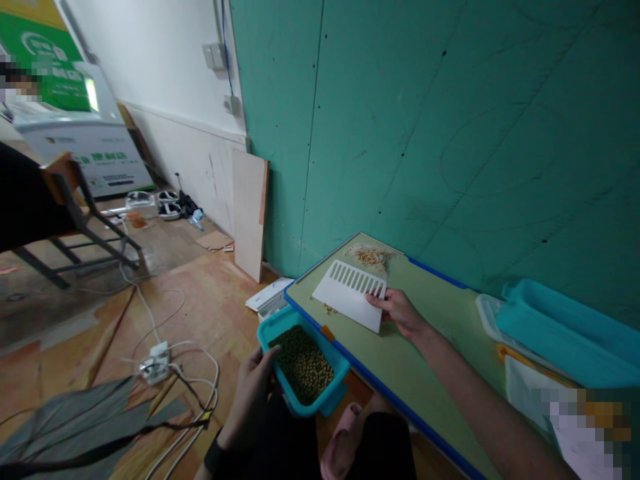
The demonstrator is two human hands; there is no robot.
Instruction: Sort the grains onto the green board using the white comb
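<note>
My right hand (400, 312) grips the right edge of a white slotted plate (345, 301), thumb on top. The plate is held over the pale green tabletop (430, 293); its slots point toward the wall. Pale yellow beans (370, 256) lie in a loose pile behind it, and a few loose beans (328, 309) are near its front side. My left hand (254, 381) is closed on the left side of a turquoise plastic bin (341, 365), just below the table's edge. Dark green and yellow beans (303, 363) fill part of the bin. Some left fingers are hidden beneath it.
A turquoise tub (565, 327) and a clear lid (487, 317) sit at the table's right end. The green wall (400, 133) borders the table's back. Cables and a power strip (157, 363) lie on the floor at left, near a chair (75, 200). A board (249, 213) leans against the wall.
</note>
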